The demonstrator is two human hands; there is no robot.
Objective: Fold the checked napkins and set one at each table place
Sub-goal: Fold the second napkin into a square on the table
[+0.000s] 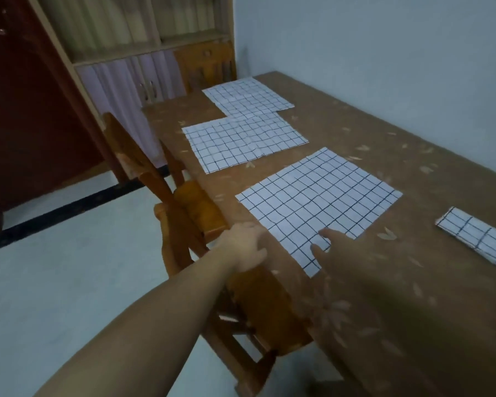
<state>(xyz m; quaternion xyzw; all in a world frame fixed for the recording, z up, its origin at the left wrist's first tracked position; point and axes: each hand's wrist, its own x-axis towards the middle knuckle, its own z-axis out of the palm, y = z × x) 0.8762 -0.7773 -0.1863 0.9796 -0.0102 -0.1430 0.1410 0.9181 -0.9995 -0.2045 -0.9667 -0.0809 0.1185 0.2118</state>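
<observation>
Reaching across a brown bench [355,133], both hands at the nearest napkin [321,202], flat and unfolded. Left hand [248,246] loosely extended, gripping nothing, at the bench edge just beside the napkin's left corner. Right hand [344,253] blurred, fingers [324,233] spread, tips touching the napkin's near edge. Beyond the hands, a second napkin [244,141] and third napkin [246,96], both flat, meeting at their edges. Right of the right hand, well apart, a folded napkin [476,236]. Under the left hand, a wooden chair [201,207].
</observation>
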